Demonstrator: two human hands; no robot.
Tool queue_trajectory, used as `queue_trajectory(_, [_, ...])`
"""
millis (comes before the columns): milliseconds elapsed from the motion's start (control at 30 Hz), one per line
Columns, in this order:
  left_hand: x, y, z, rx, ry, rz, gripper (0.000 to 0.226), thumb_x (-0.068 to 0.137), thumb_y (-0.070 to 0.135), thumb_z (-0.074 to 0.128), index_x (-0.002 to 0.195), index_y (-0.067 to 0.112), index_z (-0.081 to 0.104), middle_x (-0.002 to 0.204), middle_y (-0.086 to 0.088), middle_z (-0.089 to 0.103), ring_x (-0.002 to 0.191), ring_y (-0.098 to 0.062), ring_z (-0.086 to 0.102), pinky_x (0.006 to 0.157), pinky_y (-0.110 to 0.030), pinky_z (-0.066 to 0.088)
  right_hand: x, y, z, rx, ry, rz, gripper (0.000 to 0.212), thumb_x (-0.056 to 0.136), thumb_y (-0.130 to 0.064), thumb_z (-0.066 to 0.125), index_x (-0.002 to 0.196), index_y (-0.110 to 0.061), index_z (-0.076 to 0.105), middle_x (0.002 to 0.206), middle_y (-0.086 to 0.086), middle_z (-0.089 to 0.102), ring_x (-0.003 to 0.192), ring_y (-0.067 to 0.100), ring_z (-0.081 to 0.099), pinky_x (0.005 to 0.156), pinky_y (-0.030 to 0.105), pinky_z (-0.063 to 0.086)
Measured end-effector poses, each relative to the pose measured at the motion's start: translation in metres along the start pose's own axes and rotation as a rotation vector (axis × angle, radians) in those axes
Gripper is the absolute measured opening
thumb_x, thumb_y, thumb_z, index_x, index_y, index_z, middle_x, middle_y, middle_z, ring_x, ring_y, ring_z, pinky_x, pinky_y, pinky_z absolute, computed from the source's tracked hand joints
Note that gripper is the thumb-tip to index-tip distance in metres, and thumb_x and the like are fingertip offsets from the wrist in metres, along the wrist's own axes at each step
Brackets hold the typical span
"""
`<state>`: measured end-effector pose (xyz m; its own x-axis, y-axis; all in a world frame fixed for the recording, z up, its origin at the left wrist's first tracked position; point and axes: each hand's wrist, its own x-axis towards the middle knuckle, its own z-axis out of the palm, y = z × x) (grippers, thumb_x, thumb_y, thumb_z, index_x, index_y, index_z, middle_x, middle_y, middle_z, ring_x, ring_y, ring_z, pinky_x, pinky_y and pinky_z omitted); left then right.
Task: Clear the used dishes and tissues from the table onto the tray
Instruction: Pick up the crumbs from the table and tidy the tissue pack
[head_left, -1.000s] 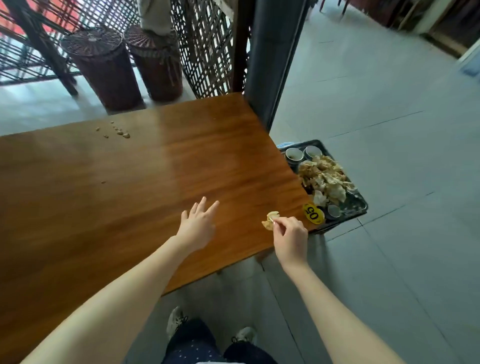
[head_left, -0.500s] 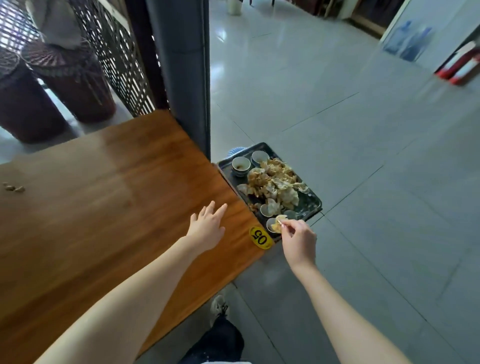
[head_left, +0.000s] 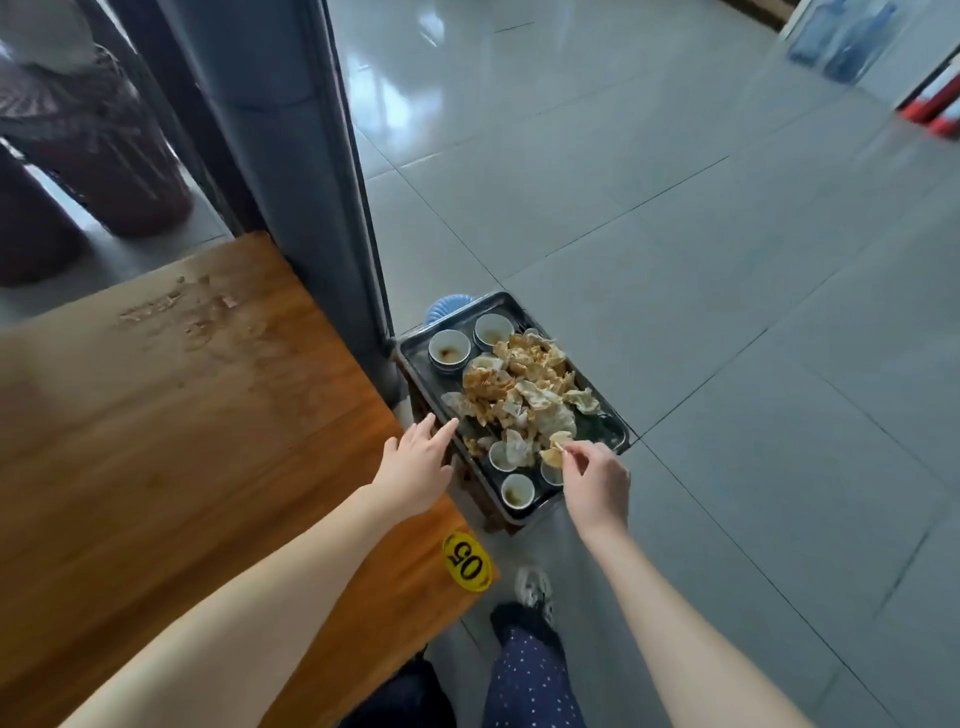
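Note:
A dark metal tray (head_left: 613, 423) sits on a low stool beside the wooden table (head_left: 156, 467). It holds a heap of crumpled, stained tissues (head_left: 524, 395) and several small white cups (head_left: 449, 351). My right hand (head_left: 595, 480) hovers over the tray's near end and pinches a crumpled tissue (head_left: 553, 453) between thumb and fingertips. My left hand (head_left: 415, 462) is held over the table's right edge with fingers straight, holding nothing, its fingertips close to the tray's left rim.
A grey pillar (head_left: 291, 171) rises between table and tray. A yellow "05" sticker (head_left: 466, 562) marks the table's corner. Greasy smears and crumbs (head_left: 192, 312) lie on the tabletop. Dark wicker stools (head_left: 98, 150) stand at the far left. Grey tiled floor spreads to the right.
My right hand carried the tissue from the table's corner out over the tray. My left hand shifted right towards the tray's rim. The view swung right.

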<state>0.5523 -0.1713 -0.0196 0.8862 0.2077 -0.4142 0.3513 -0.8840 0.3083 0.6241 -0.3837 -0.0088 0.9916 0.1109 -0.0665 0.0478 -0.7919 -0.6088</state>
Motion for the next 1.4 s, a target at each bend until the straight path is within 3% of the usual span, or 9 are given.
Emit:
queue_trajectory(300, [0.067,0.051,-0.002,-0.094,0.003,-0.168,0.065,0.096,0.026,0.047,0.151,0.029,0.013,0.158,-0.012,0.016,0.143,-0.033,0.021,0.112,-0.052,0.021,0.099,0.033,0.007,-0.052,-0.258,-0.033,0.017,0.092,-0.015,0.057,0.103,-0.016,0.071,0.105,0.001,0.070,0.097,0.019,0.061,0.095,0.035,0.041])
queue_trajectory(600, [0.075,0.082,-0.008,-0.210,0.077,-0.334,0.063,0.098,0.031,0.045,0.152,0.030,0.012,0.159,-0.009,0.015,0.144,-0.029,0.022,0.116,-0.050,0.022,0.144,0.043,-0.004,-0.144,-0.446,-0.211,0.019,0.092,-0.017,0.057,0.105,-0.017,0.070,0.104,0.000,0.070,0.095,0.018,0.062,0.092,0.032,0.037])
queue_trajectory(733, [0.047,0.069,-0.010,-0.267,0.127,-0.424,0.063,0.098,0.031,0.046,0.152,0.031,0.013,0.159,-0.007,0.015,0.144,-0.028,0.021,0.115,-0.050,0.022,0.140,0.025,-0.005,-0.087,-0.486,-0.282,0.018,0.091,-0.013,0.059,0.105,-0.014,0.070,0.100,0.001,0.070,0.093,0.018,0.063,0.092,0.042,0.047])
queue_trajectory(933, [-0.024,0.037,-0.010,-0.338,0.262,-0.591,0.063,0.098,0.030,0.046,0.152,0.030,0.013,0.159,-0.008,0.016,0.144,-0.028,0.020,0.114,-0.049,0.021,0.100,-0.025,0.007,-0.101,-0.552,-0.509,0.020,0.092,-0.013,0.058,0.108,-0.014,0.070,0.102,0.003,0.071,0.094,0.018,0.063,0.089,0.035,0.049])
queue_trajectory(1033, [-0.075,0.021,-0.003,-0.373,0.332,-0.686,0.064,0.098,0.030,0.047,0.152,0.030,0.013,0.159,-0.008,0.015,0.144,-0.028,0.020,0.114,-0.047,0.021,0.063,-0.055,0.016,-0.105,-0.617,-0.612,0.022,0.092,-0.012,0.055,0.110,-0.012,0.069,0.105,0.005,0.070,0.097,0.021,0.064,0.091,0.038,0.048])
queue_trajectory(1300, [-0.238,-0.027,0.030,-0.463,0.468,-0.820,0.063,0.098,0.030,0.047,0.152,0.029,0.014,0.159,-0.007,0.016,0.144,-0.026,0.022,0.114,-0.047,0.021,-0.083,-0.109,0.038,-0.068,-0.619,-0.842,0.021,0.091,-0.009,0.057,0.107,-0.011,0.070,0.101,0.007,0.071,0.094,0.023,0.065,0.088,0.039,0.049])
queue_trajectory(1400, [-0.304,-0.049,0.049,-0.460,0.491,-0.874,0.063,0.099,0.032,0.046,0.152,0.030,0.013,0.159,-0.006,0.015,0.144,-0.026,0.022,0.115,-0.046,0.023,-0.147,-0.124,0.048,-0.091,-0.619,-0.932,0.025,0.089,-0.010,0.059,0.113,-0.013,0.068,0.109,0.006,0.069,0.101,0.024,0.062,0.091,0.038,0.047])
